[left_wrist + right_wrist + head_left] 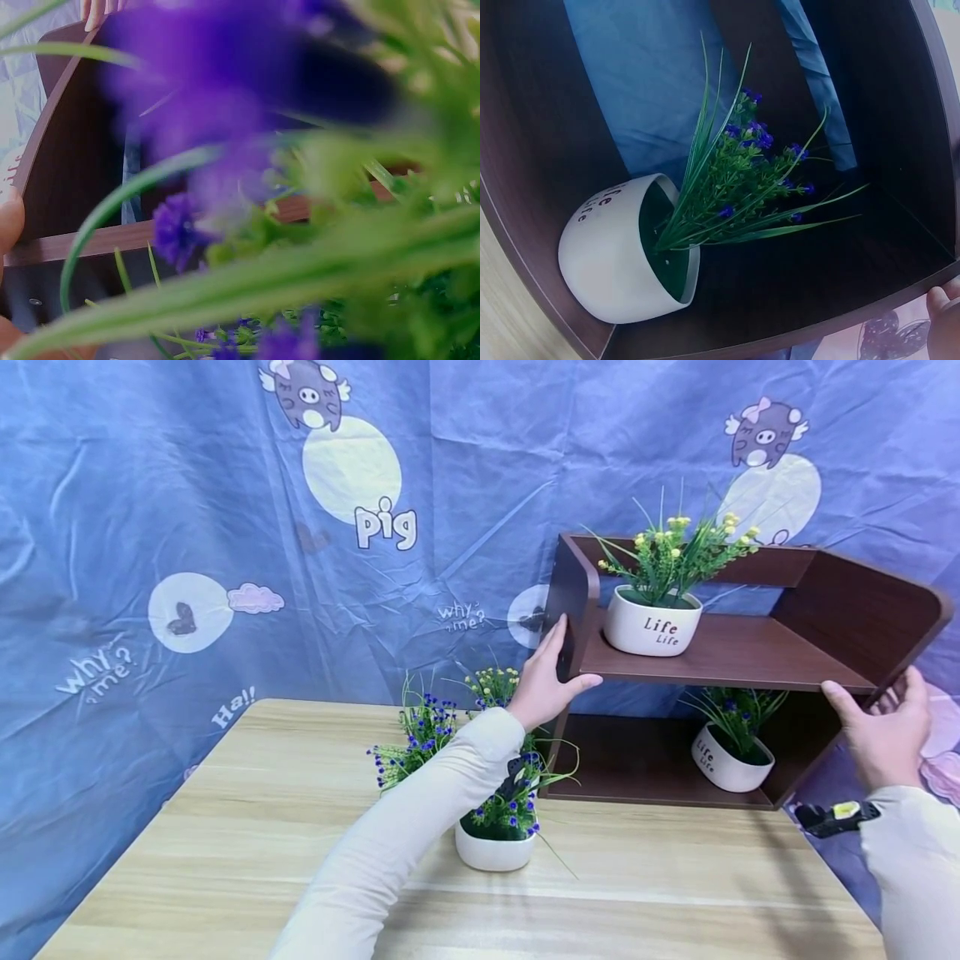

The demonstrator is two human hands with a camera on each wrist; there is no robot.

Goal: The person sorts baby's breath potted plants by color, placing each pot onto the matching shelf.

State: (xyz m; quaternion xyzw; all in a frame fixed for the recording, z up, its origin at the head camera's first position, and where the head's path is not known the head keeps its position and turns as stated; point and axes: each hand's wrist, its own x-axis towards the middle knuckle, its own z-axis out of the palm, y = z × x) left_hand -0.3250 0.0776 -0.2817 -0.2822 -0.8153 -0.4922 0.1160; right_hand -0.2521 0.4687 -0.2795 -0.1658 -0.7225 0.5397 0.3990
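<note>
A dark brown two-tier desktop shelf (720,652) stands toward the back right of the table. My left hand (546,681) lies against its left side panel, fingers straight along the outer face and thumb across the front edge. At the opposite side panel, my right hand (885,727) grips the shelf, fingers curled behind and thumb at the front. On the upper tier sits a white pot (652,627) with yellow flowers. The lower tier holds another white pot (622,255), planted with purple-blue flowers, near the right panel.
Below my left forearm, a white pot (495,847) of purple-blue flowers stands on the wooden table (285,827). More purple flowers (427,718) and yellow flowers (491,683) show behind that arm, their pots hidden. A blue printed cloth (465,468) hangs behind everything.
</note>
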